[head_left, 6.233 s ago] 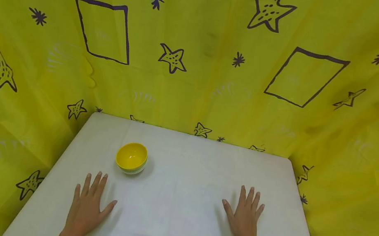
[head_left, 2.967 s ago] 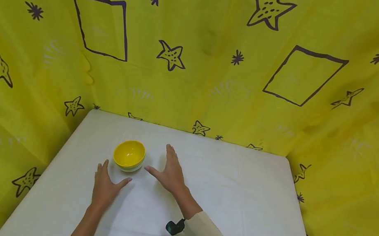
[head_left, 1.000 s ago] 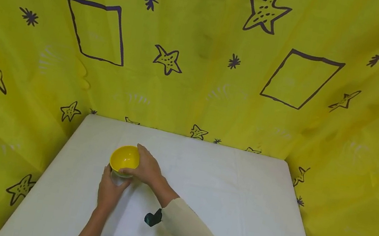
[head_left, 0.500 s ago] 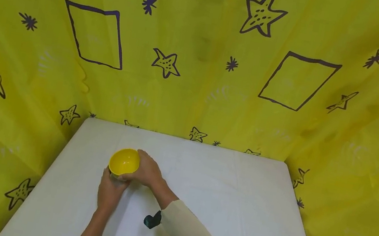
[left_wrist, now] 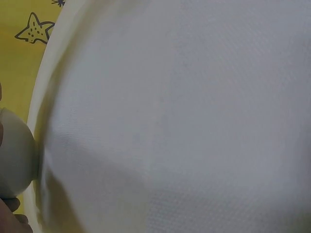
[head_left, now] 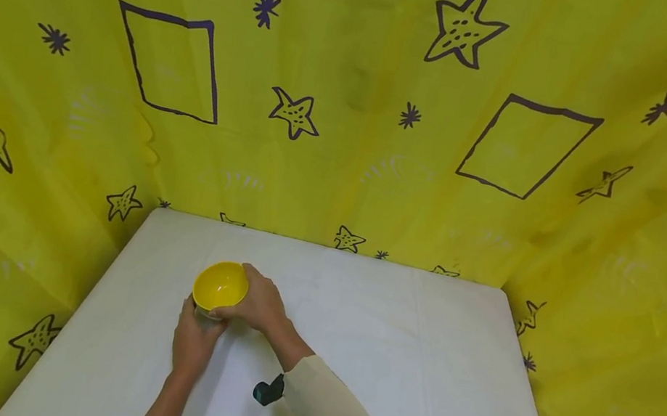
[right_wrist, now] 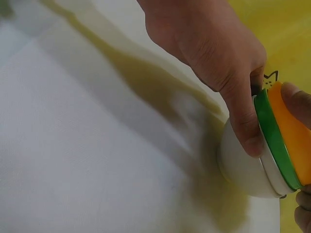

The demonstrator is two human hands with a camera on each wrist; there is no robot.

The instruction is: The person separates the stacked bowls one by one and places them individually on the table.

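Head view: both hands were clamped on a nested stack of bowls over the left part of the white table [head_left: 366, 331]. The right hand [head_left: 260, 301] gripped the yellow bowl [head_left: 217, 283] at its right side, thumb along the near rim, while the left hand [head_left: 194, 343] held the pale bowl [head_left: 208, 314] lower down; one grip high and one low probably gave each hand its own layer. The yellow interior was glossy and deeply rounded, against a creased curtain [head_left: 338, 179] printed with stars.

Left wrist view: only the pale bowl's smooth, curved wall showed at the edge, fingertips beside it, next to finely woven cloth [left_wrist: 194, 107].

Right wrist view: the left thumb [right_wrist: 245, 121] pressed against the pale wall, seemingly bracing it. A green rim [right_wrist: 274, 136] separated that wall from the yellow bowl, orange-looking here. Whether the base touched the table I could not tell.
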